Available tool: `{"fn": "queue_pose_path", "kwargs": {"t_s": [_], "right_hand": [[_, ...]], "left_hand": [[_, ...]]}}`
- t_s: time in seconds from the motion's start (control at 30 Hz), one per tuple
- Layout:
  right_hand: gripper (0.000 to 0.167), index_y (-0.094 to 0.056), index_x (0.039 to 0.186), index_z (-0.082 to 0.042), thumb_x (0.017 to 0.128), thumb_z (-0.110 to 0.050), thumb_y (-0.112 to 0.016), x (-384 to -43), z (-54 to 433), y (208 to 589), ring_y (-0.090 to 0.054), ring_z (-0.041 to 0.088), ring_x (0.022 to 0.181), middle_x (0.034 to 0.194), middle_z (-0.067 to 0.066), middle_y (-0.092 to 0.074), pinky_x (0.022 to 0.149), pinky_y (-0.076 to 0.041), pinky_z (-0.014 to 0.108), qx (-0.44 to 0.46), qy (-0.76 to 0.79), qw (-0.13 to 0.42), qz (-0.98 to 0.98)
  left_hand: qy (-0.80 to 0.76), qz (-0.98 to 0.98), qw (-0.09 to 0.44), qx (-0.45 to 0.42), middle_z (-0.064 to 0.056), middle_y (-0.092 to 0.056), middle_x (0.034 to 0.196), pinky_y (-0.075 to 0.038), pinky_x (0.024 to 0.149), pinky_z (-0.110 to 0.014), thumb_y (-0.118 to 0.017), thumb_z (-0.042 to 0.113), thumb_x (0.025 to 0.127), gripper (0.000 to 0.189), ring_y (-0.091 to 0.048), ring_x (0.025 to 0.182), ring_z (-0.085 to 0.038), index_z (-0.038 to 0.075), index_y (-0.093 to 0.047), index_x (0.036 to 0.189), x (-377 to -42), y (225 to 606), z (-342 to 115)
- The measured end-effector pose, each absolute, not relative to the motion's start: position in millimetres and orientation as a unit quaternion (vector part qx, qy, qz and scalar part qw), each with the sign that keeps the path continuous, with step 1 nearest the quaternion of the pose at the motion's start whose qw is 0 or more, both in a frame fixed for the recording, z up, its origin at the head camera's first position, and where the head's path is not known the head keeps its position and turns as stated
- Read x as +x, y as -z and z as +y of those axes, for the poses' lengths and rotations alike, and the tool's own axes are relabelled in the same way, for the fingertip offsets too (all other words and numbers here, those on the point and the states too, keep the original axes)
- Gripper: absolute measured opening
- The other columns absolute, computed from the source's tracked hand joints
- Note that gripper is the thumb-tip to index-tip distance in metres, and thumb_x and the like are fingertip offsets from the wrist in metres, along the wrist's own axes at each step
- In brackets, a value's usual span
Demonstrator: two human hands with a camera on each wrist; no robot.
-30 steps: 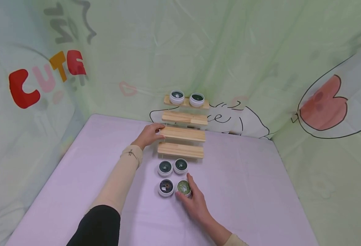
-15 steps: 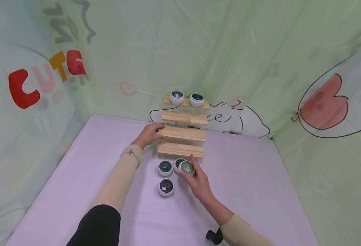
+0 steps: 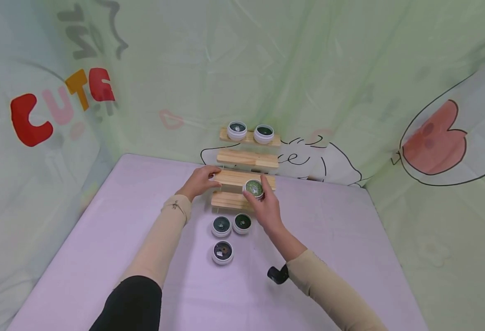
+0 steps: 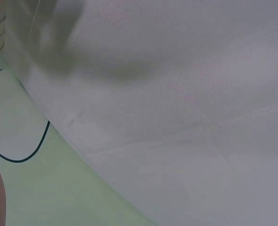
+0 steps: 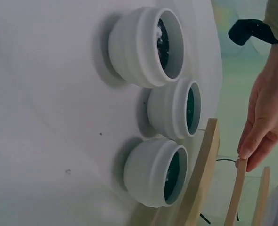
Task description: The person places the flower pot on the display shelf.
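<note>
My right hand (image 3: 270,212) holds a small white pot with a green speckled top (image 3: 253,187) between thumb and fingers, above the lower boards of a tiered wooden display stand (image 3: 230,199). My left hand (image 3: 199,182) grips the left end of the second-lowest board (image 3: 232,177); the right wrist view shows its thumb on the board's edge (image 5: 239,183). Three more white pots stand on the table before the stand: a dark one (image 3: 222,252), a left teal-dark one (image 3: 221,225) and a right green-dark one (image 3: 242,222). The right wrist view does not show the held pot.
Two white pots, a left one (image 3: 237,130) and a right one (image 3: 264,134), sit on the top board. The second board from the top (image 3: 247,158) is bare. A pale cloth (image 3: 329,257) covers the table, and a printed curtain (image 3: 193,82) hangs behind.
My right hand has lifted the green speckled pot off the table and carried it forward, past the other pots, to above the lower boards. My left hand keeps its hold on the board.
</note>
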State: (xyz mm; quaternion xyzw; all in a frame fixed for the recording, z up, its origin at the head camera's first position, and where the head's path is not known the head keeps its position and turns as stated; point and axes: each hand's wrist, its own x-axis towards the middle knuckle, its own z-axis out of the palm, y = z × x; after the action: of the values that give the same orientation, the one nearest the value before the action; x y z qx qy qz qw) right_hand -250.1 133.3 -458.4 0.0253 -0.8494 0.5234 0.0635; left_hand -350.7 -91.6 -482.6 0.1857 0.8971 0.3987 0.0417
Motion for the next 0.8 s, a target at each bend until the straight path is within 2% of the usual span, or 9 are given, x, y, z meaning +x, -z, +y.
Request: {"fn": "queue_pose_path", "kwargs": {"t_s": [0.17, 0.4, 0.6, 0.8], "right_hand": [[0.082, -0.023, 0.156, -0.008, 0.093, -0.032, -0.069, -268, 124, 447, -0.032, 0.024, 0.142, 0.158, 0.014, -0.028, 0.116, -0.034, 0.033, 0.01, -0.531, 0.072, -0.844], [0.081, -0.023, 0.155, -0.004, 0.094, -0.033, -0.067, -295, 111, 435, -0.031, 0.026, 0.143, 0.158, 0.016, -0.028, 0.119, -0.029, 0.035, 0.009, -0.527, 0.091, -0.845], [0.077, -0.028, 0.152, -0.002, 0.093, -0.031, -0.068, -316, 101, 430, -0.034, 0.028, 0.141, 0.154, 0.019, -0.034, 0.119, -0.03, 0.036, 0.008, -0.523, 0.103, -0.846], [0.079, -0.026, 0.153, 0.0, 0.094, -0.033, -0.067, -334, 93, 427, -0.029, 0.027, 0.144, 0.156, 0.018, -0.03, 0.12, -0.025, 0.033, -0.001, -0.515, 0.096, -0.852]], "left_hand": [[-0.393, 0.9, 0.043, 0.185, -0.018, -0.054, 0.138, -0.047, 0.106, -0.034, -0.077, 0.015, 0.086, 0.057, -0.054, 0.124, -0.029, -0.002, -0.055, 0.135, -351, 481, -92], [-0.389, 0.901, 0.041, 0.186, -0.018, -0.055, 0.138, -0.048, 0.106, -0.035, -0.077, 0.015, 0.085, 0.057, -0.055, 0.123, -0.03, -0.002, -0.055, 0.135, -351, 481, -92], [-0.386, 0.904, 0.05, 0.178, -0.017, -0.054, 0.139, -0.047, 0.107, -0.034, -0.076, 0.014, 0.086, 0.057, -0.053, 0.125, -0.029, -0.002, -0.054, 0.136, -350, 478, -91], [-0.388, 0.903, 0.053, 0.178, -0.017, -0.054, 0.138, -0.046, 0.107, -0.034, -0.076, 0.014, 0.087, 0.056, -0.053, 0.125, -0.029, -0.002, -0.054, 0.136, -347, 476, -90]]}}
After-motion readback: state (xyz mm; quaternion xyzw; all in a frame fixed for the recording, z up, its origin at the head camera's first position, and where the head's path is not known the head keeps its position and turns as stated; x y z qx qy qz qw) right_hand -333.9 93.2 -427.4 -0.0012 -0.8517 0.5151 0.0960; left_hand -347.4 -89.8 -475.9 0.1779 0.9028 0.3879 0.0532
